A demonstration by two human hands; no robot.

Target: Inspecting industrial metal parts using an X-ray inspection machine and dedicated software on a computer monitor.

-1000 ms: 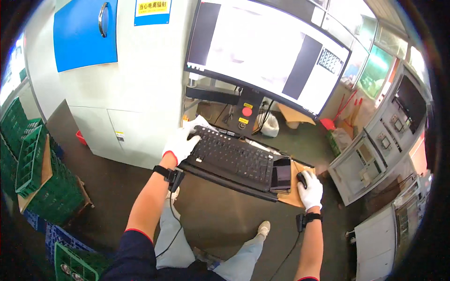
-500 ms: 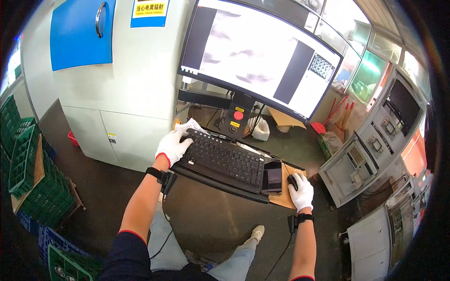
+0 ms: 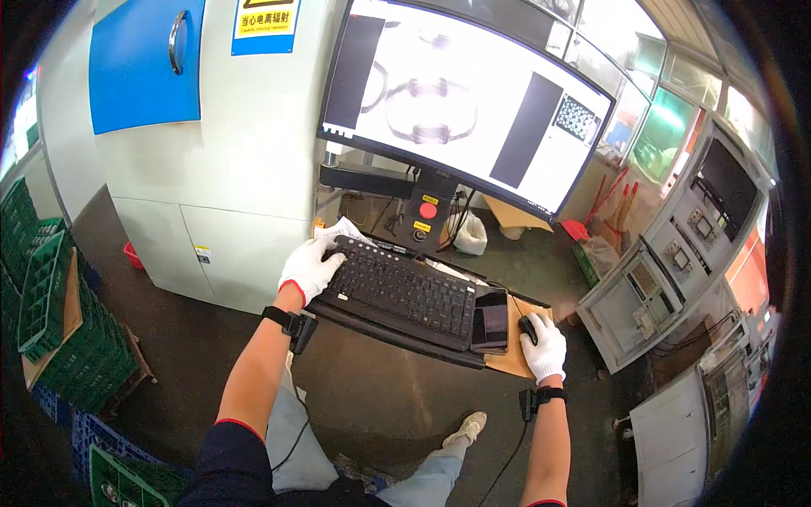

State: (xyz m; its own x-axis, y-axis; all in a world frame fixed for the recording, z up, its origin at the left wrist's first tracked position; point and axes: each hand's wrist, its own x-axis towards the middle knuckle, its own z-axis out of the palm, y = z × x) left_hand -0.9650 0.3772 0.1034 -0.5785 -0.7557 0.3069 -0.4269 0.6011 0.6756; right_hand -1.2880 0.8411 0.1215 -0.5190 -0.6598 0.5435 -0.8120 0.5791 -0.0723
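Observation:
My left hand (image 3: 310,267), in a white glove, rests on the left end of a black keyboard (image 3: 399,290) on a pull-out tray. Over at the tray's right end, my gloved right hand (image 3: 545,346) covers a black mouse (image 3: 527,327) that sits on a brown pad (image 3: 513,359). A dark phone (image 3: 491,317) lies between the keyboard and the mouse. Above them a large monitor (image 3: 460,101) shows a grey image on a white field. Each wrist carries a black strap with a cable.
A grey cabinet (image 3: 211,169) with a blue door (image 3: 145,61) stands to the left of the monitor. Green crates (image 3: 51,321) are stacked at far left. Grey control consoles (image 3: 667,279) stand on the right. A red button box (image 3: 427,215) hangs under the screen.
The view has tilted up and moved closer to the monitor, whose picture has changed. Both hands stay on the keyboard and the mouse.

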